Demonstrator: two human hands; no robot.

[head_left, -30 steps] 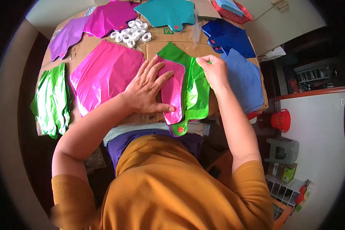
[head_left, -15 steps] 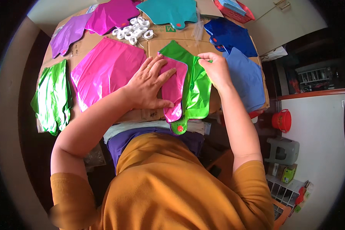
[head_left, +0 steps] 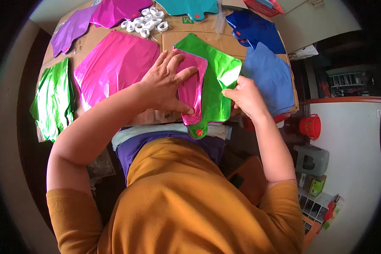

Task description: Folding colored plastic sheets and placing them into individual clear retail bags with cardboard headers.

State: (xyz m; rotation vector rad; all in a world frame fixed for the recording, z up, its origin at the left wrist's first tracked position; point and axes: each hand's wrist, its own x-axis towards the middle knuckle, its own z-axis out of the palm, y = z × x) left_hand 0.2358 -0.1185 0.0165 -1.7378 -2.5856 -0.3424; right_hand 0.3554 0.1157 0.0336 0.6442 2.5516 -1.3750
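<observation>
A flat green foil balloon point(head_left: 213, 70) lies before me on the cardboard, its tail with a red dot pointing toward my body. A narrow folded pink foil piece point(head_left: 191, 84) rests along its left part. My left hand point(head_left: 163, 82) lies with fingers spread, thumb and fingertips pressing on the pink foil. At the right edge of the green balloon, my right hand point(head_left: 246, 96) pinches the foil between thumb and fingers. Part of the green layer is hidden under the pink. A wide pink foil sheet point(head_left: 110, 63) lies left of these, partly beneath my left forearm.
White ribbon rolls point(head_left: 146, 21) sit at the back, with clear straws point(head_left: 219, 22) to their right. Teal point(head_left: 186, 6), purple point(head_left: 74, 27), dark blue point(head_left: 258, 34) and light blue foil point(head_left: 269, 80) surround the work, plus green foil point(head_left: 55, 97) at left. A red bucket point(head_left: 310, 127) stands right.
My right hand has moved down and outward along the green balloon's right side, and the green foil there now spreads wider. My left hand stays on the pink foil.
</observation>
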